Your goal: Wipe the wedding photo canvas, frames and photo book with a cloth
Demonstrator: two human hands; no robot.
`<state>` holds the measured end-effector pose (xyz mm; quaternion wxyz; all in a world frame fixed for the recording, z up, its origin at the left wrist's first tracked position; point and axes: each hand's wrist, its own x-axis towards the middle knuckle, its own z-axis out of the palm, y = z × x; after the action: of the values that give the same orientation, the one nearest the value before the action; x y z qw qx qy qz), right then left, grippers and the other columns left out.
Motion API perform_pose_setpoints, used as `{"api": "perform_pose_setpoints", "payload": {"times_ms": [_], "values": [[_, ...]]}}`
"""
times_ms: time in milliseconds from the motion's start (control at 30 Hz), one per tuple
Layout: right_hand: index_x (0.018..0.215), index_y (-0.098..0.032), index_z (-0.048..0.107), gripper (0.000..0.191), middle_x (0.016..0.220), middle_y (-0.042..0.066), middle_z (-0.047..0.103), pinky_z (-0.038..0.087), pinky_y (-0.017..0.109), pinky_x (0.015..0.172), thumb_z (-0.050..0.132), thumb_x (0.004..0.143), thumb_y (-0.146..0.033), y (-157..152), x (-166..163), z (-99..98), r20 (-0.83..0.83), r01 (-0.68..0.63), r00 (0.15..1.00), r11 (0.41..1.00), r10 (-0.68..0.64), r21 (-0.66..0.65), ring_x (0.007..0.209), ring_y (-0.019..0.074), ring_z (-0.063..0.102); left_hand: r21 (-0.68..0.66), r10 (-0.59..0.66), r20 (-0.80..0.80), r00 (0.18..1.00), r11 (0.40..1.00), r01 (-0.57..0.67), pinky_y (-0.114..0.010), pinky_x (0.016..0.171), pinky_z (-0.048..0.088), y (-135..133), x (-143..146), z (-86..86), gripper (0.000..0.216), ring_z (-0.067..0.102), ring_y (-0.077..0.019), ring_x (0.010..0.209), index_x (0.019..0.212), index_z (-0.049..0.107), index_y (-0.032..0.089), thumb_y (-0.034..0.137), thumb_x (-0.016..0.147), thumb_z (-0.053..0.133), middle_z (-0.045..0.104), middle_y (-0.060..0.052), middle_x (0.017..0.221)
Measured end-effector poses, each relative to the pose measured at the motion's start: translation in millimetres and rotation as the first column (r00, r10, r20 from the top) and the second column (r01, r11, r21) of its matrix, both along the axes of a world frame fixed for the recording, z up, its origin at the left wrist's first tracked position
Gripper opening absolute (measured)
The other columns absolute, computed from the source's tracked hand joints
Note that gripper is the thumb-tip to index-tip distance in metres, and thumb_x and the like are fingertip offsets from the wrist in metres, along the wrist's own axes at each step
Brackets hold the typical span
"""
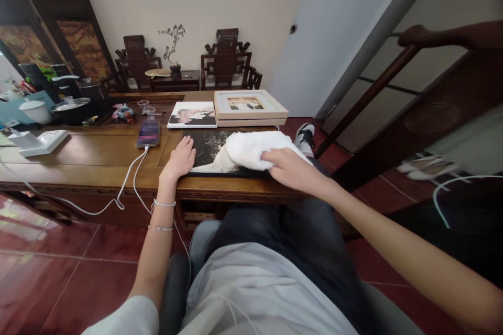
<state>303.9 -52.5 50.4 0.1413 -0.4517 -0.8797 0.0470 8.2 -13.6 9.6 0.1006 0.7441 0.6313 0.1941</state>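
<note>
The dark picture panel (210,144) lies flat along the near edge of the table (98,154), toward its right end, and a white cloth (251,149) covers its middle and much of its right part. The right hand (285,165) has its visible fingers curled on the cloth's near right side, holding it; the other fingertips are hidden. The left hand (183,157) rests on the panel's left end, fingers extended and close together, gripping nothing that I can see. I judge that wiping is in progress and not finished; the left part is uncovered, but whether it is already clean I cannot tell, and the surface under the cloth is hidden. In front, the table's near edge comes directly, with the person's lap below. Behind the panel, the small picture (192,115) and the stacked frames (251,103) stand just beside it, so little room remains toward the far edge. The table's right end is near the right hand. Freer wood is on the left, up to the phone (148,133), though its white cable (128,180) hangs over the near edge.
</note>
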Motion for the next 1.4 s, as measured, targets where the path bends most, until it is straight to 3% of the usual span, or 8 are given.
{"api": "perform_pose_setpoints", "payload": {"times_ms": [133,267,633,767,867,1033,1200,1400], "values": [[0.067,-0.025,0.057,0.026,0.076,0.007,0.066,0.04,0.031,0.07,0.042,0.062,-0.003,-53.9,2.2,8.5,0.038,-0.076,0.996,0.996,0.078,-0.052,0.075,0.0236,0.06,-0.008,-0.009,-0.008,1.0,1.0,0.009,-0.056,0.118,0.028,-1.0,0.7,1.7,0.051,0.022,-0.0279,0.152,0.148,0.04,0.012,0.026,0.099,0.03,0.027,-0.017,0.162],[0.068,-0.024,0.057,0.028,0.078,0.007,0.066,0.04,0.03,0.069,0.043,0.062,-0.002,-61.7,-4.0,13.0,0.061,-0.095,0.993,0.994,0.098,-0.056,0.076,0.023,0.059,-0.004,-0.008,-0.007,1.0,1.0,0.008,-0.055,0.119,0.026,-0.2,0.2,0.8,0.05,0.021,-0.0269,0.152,0.147,0.04,0.012,0.026,0.099,0.031,0.027,-0.017,0.162],[0.104,-0.01,0.074,0.047,0.109,0.014,0.074,0.041,0.027,0.079,0.043,0.069,-0.001,74.8,-41.1,10.0,0.039,0.068,0.997,0.998,-0.069,0.018,0.097,0.0259,0.064,0.001,-0.019,-0.031,0.999,1.0,0.019,-0.048,0.121,0.025,2.2,-1.4,-1.2,0.052,0.02,-0.0231,0.153,0.148,0.039,0.011,0.026,0.099,0.03,0.026,-0.015,0.163],[0.109,-0.008,0.073,0.049,0.114,0.017,0.073,0.041,0.029,0.083,0.043,0.072,-0.001,92.3,-51.4,9.6,0.045,0.125,0.991,0.992,-0.127,0.032,0.102,0.0287,0.064,-0.013,-0.015,-0.023,1.0,1.0,0.015,-0.052,0.12,0.026,0.4,-0.4,1.4,0.052,0.02,-0.0246,0.153,0.149,0.038,0.013,0.026,0.099,0.03,0.026,-0.015,0.163],[0.106,-0.008,0.073,0.047,0.109,0.018,0.073,0.042,0.03,0.083,0.042,0.072,0.0,72.7,-55.5,7.5,0.086,0.098,0.991,0.995,-0.101,0.035,0.1,0.0286,0.064,-0.042,-0.002,-0.015,1.0,0.999,0.001,-0.056,0.119,0.027,-3.5,2.0,5.5,0.052,0.019,-0.0259,0.153,0.15,0.037,0.013,0.027,0.1,0.029,0.025,-0.016,0.163],[0.096,-0.012,0.07,0.042,0.098,0.015,0.071,0.044,0.03,0.084,0.041,0.07,0.001,-6.2,-47.7,3.9,0.116,-0.02,0.993,1.0,0.018,0.017,0.094,0.0261,0.064,-0.048,0.011,-0.003,1.0,0.999,-0.012,-0.058,0.117,0.028,-6.9,4.3,7.6,0.05,0.021,-0.0278,0.152,0.148,0.039,0.015,0.025,0.1,0.03,0.026,-0.014,0.163],[0.092,-0.015,0.07,0.041,0.119,0.017,0.066,0.043,0.035,0.095,0.041,0.067,-0.001,-70.4,-29.5,3.5,0.087,-0.216,0.973,0.976,0.215,-0.001,0.113,0.0282,0.059,-0.019,-0.006,0.001,1.0,1.0,0.006,-0.058,0.117,0.028,-6.5,3.5,5.5,0.049,0.022,-0.0276,0.152,0.147,0.041,0.015,0.025,0.1,0.03,0.028,-0.015,0.162],[0.09,-0.016,0.069,0.04,0.097,0.012,0.069,0.043,0.029,0.08,0.041,0.067,-0.001,-53.0,-40.4,11.9,0.099,-0.163,0.981,0.985,0.168,-0.054,0.091,0.0236,0.062,-0.023,0.006,-0.009,1.0,1.0,-0.006,-0.057,0.117,0.029,-6.5,2.9,5.1,0.049,0.022,-0.0276,0.152,0.147,0.041,0.015,0.026,0.1,0.031,0.028,-0.015,0.162]]}}
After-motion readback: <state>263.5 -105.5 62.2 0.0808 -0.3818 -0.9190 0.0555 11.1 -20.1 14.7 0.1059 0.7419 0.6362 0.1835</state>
